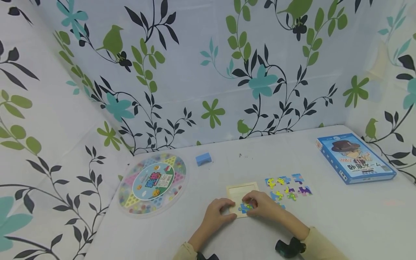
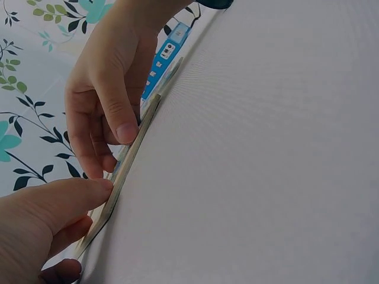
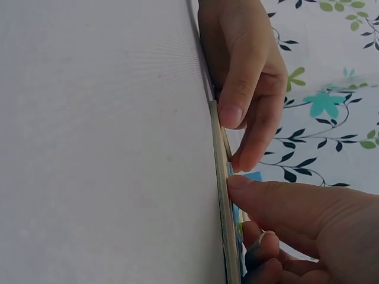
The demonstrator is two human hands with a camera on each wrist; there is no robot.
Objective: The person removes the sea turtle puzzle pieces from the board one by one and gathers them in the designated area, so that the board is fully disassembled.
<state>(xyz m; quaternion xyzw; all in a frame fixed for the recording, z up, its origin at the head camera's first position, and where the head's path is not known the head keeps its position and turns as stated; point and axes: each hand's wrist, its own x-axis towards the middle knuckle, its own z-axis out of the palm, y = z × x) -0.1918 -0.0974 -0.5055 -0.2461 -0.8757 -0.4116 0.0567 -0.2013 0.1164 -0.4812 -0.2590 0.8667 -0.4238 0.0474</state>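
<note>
A shallow wooden puzzle tray [image 1: 230, 190] lies on the white table before me. Joined blue and yellow-green jigsaw pieces [image 1: 243, 207] fill part of its near end. My left hand [image 1: 214, 213] grips the tray's left side, thumb at the near corner and fingers along the edge. From the right, my right hand [image 1: 264, 206] reaches over the tray, its curled fingers and thumb around a jigsaw piece at the near right corner and partly hiding it. The right wrist view shows that thumb at the tray's edge [image 3: 220, 177]. Loose jigsaw pieces [image 1: 289, 189] lie right of the tray.
At the left is a round game board [image 1: 178, 172] in clear packaging. A small blue block [image 1: 203, 159] sits behind the tray. The blue game box [image 1: 360, 159] lies at the far right. Patterned cloth [image 1: 195, 72] hangs along the back and sides.
</note>
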